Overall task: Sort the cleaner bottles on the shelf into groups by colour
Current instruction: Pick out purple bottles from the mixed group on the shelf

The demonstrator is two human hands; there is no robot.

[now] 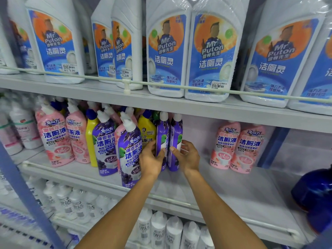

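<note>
**Middle shelf** (233,186). Holds the cleaner bottles to be sorted. All stand upright.

**Purple bottles: four in view.**
- The rear purple bottle (105,146) stands left of centre.
- The front purple bottle (129,155) stands just to its right, nearer the front rail.
- The left centre bottle (162,135) and the right centre bottle (177,137) stand just beside each other at the middle of the shelf. Each is held by one hand.

**Hands.**
- The left hand (151,159) grips the left centre bottle, with the thumb across the front of the label and the fingers curled round behind.
- The right hand (188,155) grips the right centre bottle, with the thumb on the front and the fingers curled round the right side.

**Pink bottles: five can be counted.**
- The left pink pair (53,137) stands side by side at the left.
- The right pink pair (225,146) stands side by side at the right, well apart from the purple group.
- The hidden pink bottle (117,133) shows only partly, between the rear and front purple bottles.
- More caps show farther back, too blurred to count.

**Yellow bottles: two in view.**
- The left yellow bottle (90,139) stands between the left pink pair and the rear purple bottle.
- The right yellow bottle (146,128) stands farther back, between the front purple bottle and the left centre bottle.

**Upper shelf** (179,103). Carries at least seven large white bottles (166,51) with blue labels.

**Lower shelf.** Carries small white bottles (158,229). Their number cannot be told.
</note>
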